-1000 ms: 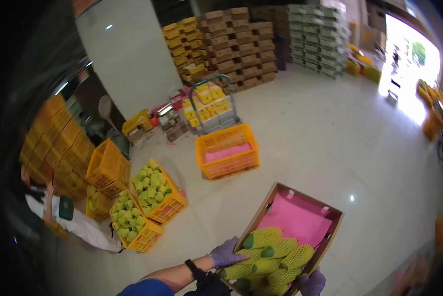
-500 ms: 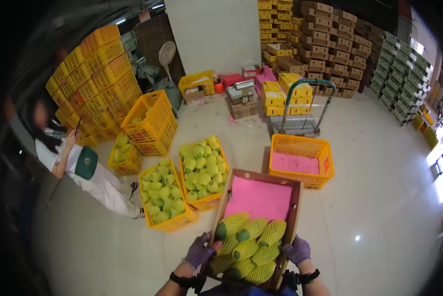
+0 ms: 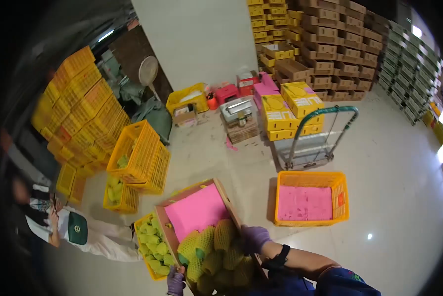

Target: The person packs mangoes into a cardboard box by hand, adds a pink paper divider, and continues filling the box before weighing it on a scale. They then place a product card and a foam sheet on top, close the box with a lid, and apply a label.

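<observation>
Brown open cardboard box [image 3: 227, 198], lower centre of frame, pink sheet [image 3: 197, 209] at far end, green fruit in yellow net sleeves [image 3: 205, 241] nearer. Left hand [image 3: 175, 282], right hand [image 3: 255, 240] grip opposite walls. Change: box swung left, overlaps orange-yellow fruit crate [image 3: 157, 277] in view; fruit still inside, both hands occupied.

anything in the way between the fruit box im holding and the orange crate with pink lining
Nothing visible blocks it: floor shows between the fruit box and the orange crate; only your right hand, at the box's side, borders that gap.
</observation>
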Tool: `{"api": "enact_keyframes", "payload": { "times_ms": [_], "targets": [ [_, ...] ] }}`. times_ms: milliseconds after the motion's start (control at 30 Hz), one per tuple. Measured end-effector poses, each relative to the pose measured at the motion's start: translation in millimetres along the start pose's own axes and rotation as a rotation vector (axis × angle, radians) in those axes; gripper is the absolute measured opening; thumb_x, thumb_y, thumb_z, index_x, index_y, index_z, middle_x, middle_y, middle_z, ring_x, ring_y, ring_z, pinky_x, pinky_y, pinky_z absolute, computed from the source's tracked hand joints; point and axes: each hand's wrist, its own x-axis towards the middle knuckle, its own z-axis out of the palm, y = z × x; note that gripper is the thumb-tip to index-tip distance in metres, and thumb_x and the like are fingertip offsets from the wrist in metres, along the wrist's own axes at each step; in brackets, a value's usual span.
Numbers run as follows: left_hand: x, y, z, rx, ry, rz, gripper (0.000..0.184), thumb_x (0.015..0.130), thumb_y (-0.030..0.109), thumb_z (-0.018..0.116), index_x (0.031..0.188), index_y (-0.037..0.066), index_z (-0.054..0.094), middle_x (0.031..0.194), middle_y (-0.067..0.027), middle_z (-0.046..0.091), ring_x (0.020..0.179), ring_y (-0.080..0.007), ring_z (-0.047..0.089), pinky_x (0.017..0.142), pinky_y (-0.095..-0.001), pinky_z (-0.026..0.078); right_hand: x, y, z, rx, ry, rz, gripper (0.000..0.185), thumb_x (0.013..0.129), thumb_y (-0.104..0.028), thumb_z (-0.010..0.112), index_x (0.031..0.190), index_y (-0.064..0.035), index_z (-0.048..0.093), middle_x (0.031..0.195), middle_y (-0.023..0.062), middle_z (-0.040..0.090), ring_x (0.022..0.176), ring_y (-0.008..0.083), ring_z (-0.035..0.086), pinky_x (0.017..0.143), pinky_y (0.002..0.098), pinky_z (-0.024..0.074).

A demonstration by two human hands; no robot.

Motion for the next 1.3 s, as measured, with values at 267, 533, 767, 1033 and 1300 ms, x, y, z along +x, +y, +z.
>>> {"api": "enact_keyframes", "payload": {
  "times_ms": [267,533,767,1033,1300],
  "targets": [
    [207,68,50,-0.304,0.15,-0.119,0.015,0.086,0.024,0.072,0.086,0.014,0.061,0.05,0.0046,0.041,0.036,-0.0078,0.035,0.035,-0.0268,0.024,227,-34,-136,-0.058,-0.114,-0.095,0.044,0.084,-0.036,0.056,0.113,-0.0045,0.052,0.092,0.0187,0.068,0.088,0.0358,0.067,0.074,0.0457,0.0528],
    [448,270,159,-0.032,0.034,-0.048,0.017,0.086,0.02,0.072,0.094,0.008,0.062,0.069,0.0047,0.05,0.053,-0.0066,0.042,0.047,-0.0233,0.032,468,-31,-290,-0.044,0.027,-0.021,0.045,0.078,-0.039,0.061,0.108,-0.0062,0.057,0.089,0.0189,0.068,0.087,0.0382,0.067,0.075,0.0441,0.0535],
    [684,444,296,-0.003,-0.14,-0.059,0.026,0.085,0.02,0.073,0.103,0.005,0.062,0.078,0.0056,0.054,0.061,-0.0046,0.044,0.054,-0.0207,0.034,656,10,-427,0.046,0.233,0.137,0.049,0.079,-0.039,0.066,0.109,-0.0014,0.054,0.09,0.021,0.068,0.086,0.039,0.066,0.076,0.0458,0.0523],
    [953,571,445,0.219,-0.319,-0.118,0.03,0.085,0.045,0.067,0.092,0.017,0.06,0.066,0.0056,0.044,0.047,-0.0068,0.043,0.04,-0.0224,0.034,866,69,-542,0.211,0.286,0.363,0.049,0.08,-0.041,0.064,0.108,-0.0015,0.055,0.092,0.0212,0.069,0.09,0.0382,0.066,0.079,0.0463,0.0518],
    [1242,644,648,0.648,-0.674,-0.12,0.044,0.084,0.041,0.072,0.117,0.014,0.063,0.077,0.0013,0.056,0.055,-0.0084,0.046,0.047,-0.025,0.04,1055,127,-523,0.739,0.427,0.828,0.056,0.077,-0.048,0.067,0.114,-0.0069,0.057,0.099,0.0191,0.068,0.097,0.0356,0.065,0.082,0.0428,0.0525]
  ]
}}
